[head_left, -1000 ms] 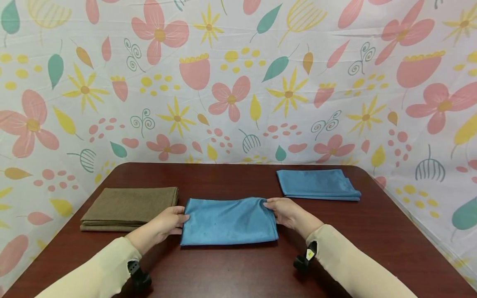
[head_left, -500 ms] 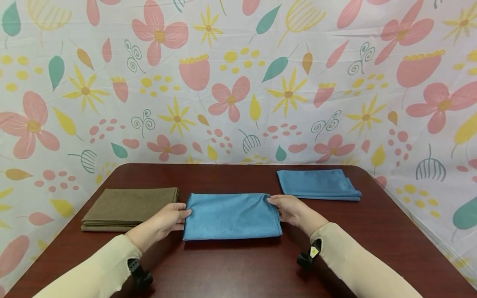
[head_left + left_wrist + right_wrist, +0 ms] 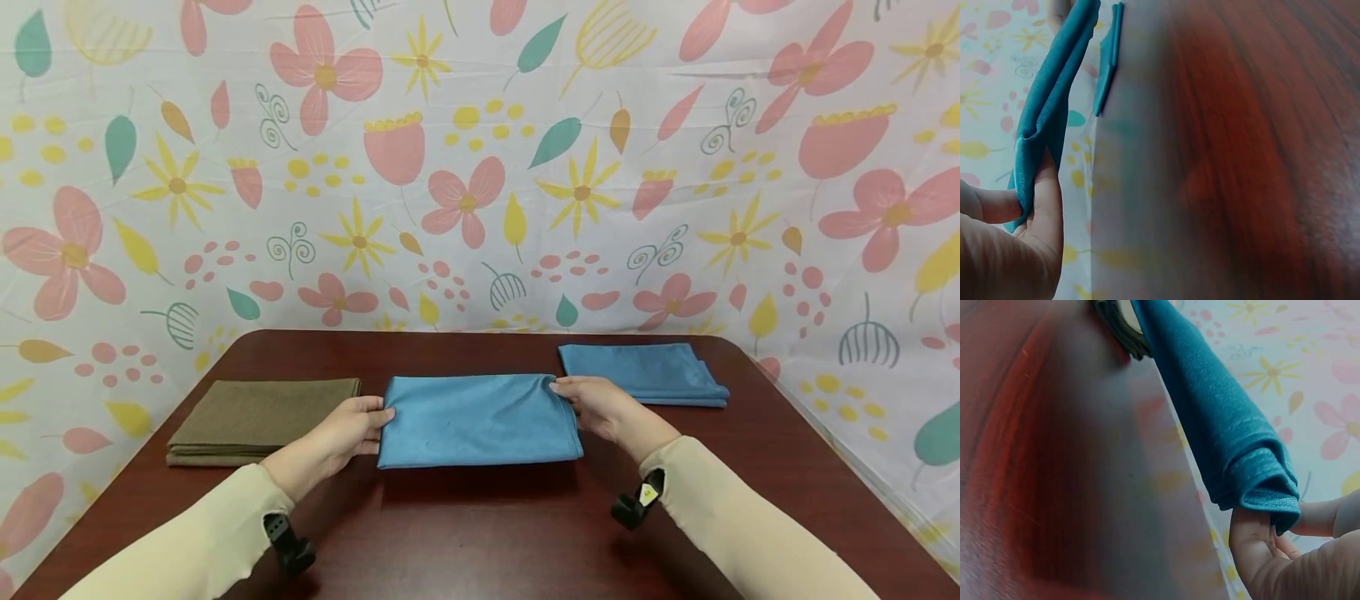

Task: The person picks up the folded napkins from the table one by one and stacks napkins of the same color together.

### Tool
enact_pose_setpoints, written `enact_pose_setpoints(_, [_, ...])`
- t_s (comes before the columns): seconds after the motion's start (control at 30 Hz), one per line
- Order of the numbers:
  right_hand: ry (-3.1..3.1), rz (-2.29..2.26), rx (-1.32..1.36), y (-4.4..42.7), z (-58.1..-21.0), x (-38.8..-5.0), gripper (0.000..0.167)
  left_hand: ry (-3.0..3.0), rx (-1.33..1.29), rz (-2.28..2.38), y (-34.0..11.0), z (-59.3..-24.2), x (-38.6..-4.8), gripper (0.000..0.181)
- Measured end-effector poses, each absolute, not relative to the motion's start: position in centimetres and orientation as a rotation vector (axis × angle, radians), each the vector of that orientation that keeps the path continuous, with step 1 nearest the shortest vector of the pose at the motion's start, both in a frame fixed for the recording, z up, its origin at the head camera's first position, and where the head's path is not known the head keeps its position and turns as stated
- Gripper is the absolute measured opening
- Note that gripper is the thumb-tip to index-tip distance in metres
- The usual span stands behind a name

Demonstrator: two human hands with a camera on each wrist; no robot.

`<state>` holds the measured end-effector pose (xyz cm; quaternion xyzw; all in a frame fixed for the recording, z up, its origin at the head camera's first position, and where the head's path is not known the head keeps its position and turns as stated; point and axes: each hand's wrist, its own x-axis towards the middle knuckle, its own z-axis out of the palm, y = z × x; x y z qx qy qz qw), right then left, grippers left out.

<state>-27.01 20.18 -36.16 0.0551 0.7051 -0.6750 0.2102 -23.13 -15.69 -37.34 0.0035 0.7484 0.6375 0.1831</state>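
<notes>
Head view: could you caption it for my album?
Left hand and right hand hold a folded blue cloth by its ends above a dark table.

- Left hand [image 3: 345, 433] and right hand [image 3: 596, 408]: some fingertips are hidden behind the held cloth [image 3: 476, 421], head view.
- Held cloth: the top edge crops it, wrist views.
- Brown cloth [image 3: 258, 417]: the left hand covers its near right corner.
- Far cloth [image 3: 648, 371]: the right hand covers its near left corner.
- Table [image 3: 480, 537]: its near edge is cropped, head view; its surface blurs, wrist views.
</notes>
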Motion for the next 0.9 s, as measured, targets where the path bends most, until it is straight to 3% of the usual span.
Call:
enact_pose_setpoints(0.1, [1.972, -1.859, 0.129, 20.5, -35.6, -27.0, 0.046, 2.121, 0.005, 1.809, -15.4, -36.9, -23.2, 0.036])
enact_pose_setpoints(0.37, [2.021, -1.84, 0.087, 21.5, -34.1, -27.5, 0.045, 2.125, 0.062, 1.802, -14.7, -35.6, -23.6, 0.034])
enact_pose_setpoints(0.63, [2.022, -1.835, 0.061, 22.8, -33.0, -28.2, 0.063, 2.141, 0.059, 1.824, -13.2, -34.3, -24.6, 0.034])
enact_pose_setpoints(0.9, [1.996, -1.853, 0.013, 24.8, -32.1, -29.4, 0.069, 2.144, 0.046, 1.848, -11.2, -33.1, -25.8, 0.032])
